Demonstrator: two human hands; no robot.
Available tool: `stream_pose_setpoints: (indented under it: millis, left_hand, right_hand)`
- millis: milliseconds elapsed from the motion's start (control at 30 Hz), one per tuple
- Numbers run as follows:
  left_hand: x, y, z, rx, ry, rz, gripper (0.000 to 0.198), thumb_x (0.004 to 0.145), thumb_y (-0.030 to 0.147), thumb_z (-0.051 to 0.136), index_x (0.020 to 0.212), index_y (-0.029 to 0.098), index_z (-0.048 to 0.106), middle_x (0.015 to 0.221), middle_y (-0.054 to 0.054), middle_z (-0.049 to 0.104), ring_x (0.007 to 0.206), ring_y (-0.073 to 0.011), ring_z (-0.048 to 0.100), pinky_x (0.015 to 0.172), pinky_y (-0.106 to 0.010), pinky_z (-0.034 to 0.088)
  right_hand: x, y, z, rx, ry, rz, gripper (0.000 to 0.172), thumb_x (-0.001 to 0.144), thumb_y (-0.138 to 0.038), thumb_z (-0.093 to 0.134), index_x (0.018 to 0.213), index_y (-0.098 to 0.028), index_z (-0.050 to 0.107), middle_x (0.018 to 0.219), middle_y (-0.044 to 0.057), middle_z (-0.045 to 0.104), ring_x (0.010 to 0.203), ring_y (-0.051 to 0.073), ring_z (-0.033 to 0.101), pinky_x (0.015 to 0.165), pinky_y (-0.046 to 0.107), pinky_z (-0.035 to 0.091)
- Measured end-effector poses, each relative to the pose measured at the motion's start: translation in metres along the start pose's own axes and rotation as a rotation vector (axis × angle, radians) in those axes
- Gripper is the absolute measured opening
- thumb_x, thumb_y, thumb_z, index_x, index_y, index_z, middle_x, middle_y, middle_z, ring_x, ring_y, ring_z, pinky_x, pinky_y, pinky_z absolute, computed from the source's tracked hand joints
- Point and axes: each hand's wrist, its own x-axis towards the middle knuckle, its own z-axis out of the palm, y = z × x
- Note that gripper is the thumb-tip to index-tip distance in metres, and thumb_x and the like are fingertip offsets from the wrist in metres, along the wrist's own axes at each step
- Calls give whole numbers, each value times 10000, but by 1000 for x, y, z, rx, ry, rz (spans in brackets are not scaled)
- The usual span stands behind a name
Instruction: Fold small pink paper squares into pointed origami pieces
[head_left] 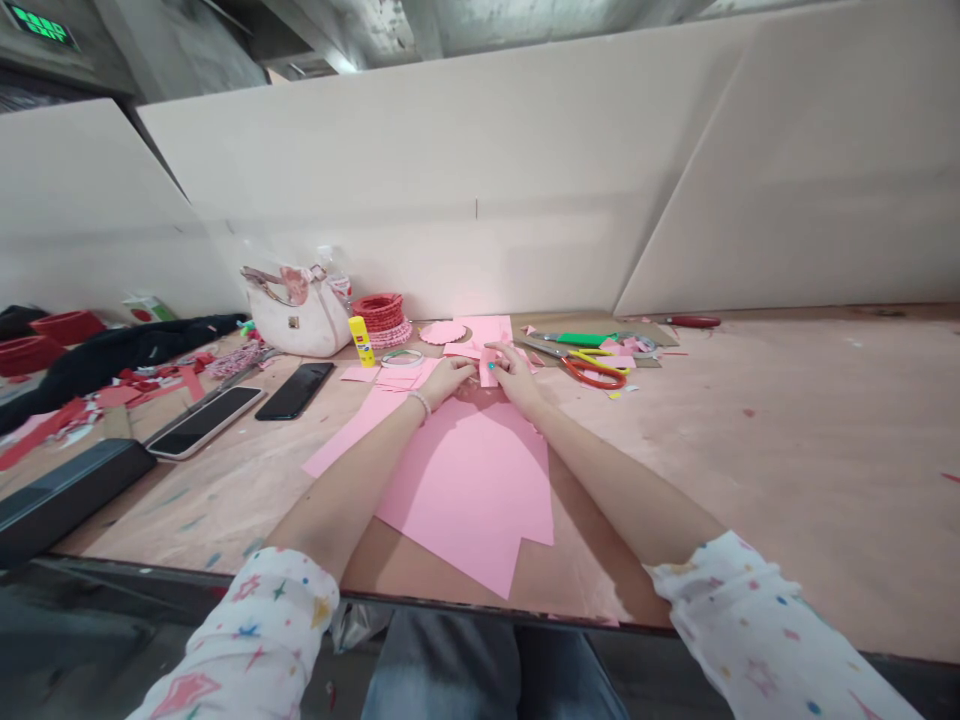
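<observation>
My left hand (447,380) and my right hand (516,379) meet over the far part of the wooden table (787,470). Both pinch a small pink paper piece (488,370) between their fingertips, the fingers curled around it. Under my forearms lies a large pink paper sheet (465,490) with a cut corner near the front edge. Several smaller pink paper scraps (397,378) lie just left of my left hand. A scalloped pink paper circle (442,332) and a pink square sheet (487,328) lie beyond my hands.
Orange-handled scissors (596,370), a green-handled tool (581,339) and a red tool (694,322) lie to the right. A yellow glue stick (362,341), tape ring (403,357), white handbag (296,312), red basket (381,313) and two phones (295,390) (204,421) sit left. White boards wall the back.
</observation>
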Motion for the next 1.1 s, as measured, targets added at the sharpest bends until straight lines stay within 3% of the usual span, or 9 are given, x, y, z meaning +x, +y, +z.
stream_pose_setpoints:
  millis: [100, 333, 567, 667, 833, 1100]
  left_hand:
    - [-1, 0, -1, -4, 2, 4, 131, 714, 240, 533, 757, 120, 565, 565, 5, 564, 444, -61, 481, 421, -155, 345]
    - [-4, 2, 0, -8, -17, 18, 221, 704, 327, 570, 652, 117, 529, 522, 9, 533, 442, -54, 460, 425, -148, 324]
    - [-1, 5, 4, -52, 49, 46, 178, 752, 226, 497, 604, 133, 467, 438, 65, 380, 379, -29, 338, 406, -148, 274]
    - [-1, 4, 3, -72, 60, 55, 161, 766, 226, 481, 635, 133, 483, 435, 74, 344, 373, -28, 320, 409, -149, 284]
    - [0, 1, 0, -82, 31, 60, 169, 726, 287, 555, 762, 122, 560, 545, 33, 485, 466, -46, 446, 470, -161, 358]
    - [6, -6, -4, -56, 20, 112, 258, 659, 253, 611, 860, 91, 624, 524, 33, 495, 454, -42, 416, 475, -171, 337]
  right_hand:
    - [0, -1, 1, -7, 12, -20, 412, 671, -151, 393, 1064, -209, 502, 616, -29, 417, 523, 107, 360, 501, 233, 339]
    - [-4, -2, 2, 2, 2, 14, 457, 698, -168, 400, 1151, -231, 393, 505, -75, 300, 421, 95, 297, 425, 221, 310]
    - [1, 8, 3, -2, -59, -42, 273, 668, -187, 424, 929, -212, 502, 721, -20, 465, 557, 96, 438, 537, 234, 389]
    - [2, 11, 5, 2, -83, -42, 232, 655, -206, 462, 872, -188, 543, 781, 4, 515, 627, 108, 480, 598, 252, 416]
    - [3, 11, 4, 6, -21, -46, 275, 634, -187, 491, 902, -172, 548, 783, 16, 550, 683, 126, 509, 659, 279, 437]
    - [7, 13, 2, -18, 34, -62, 228, 657, -188, 509, 866, -149, 590, 803, 53, 621, 734, 158, 564, 702, 315, 448]
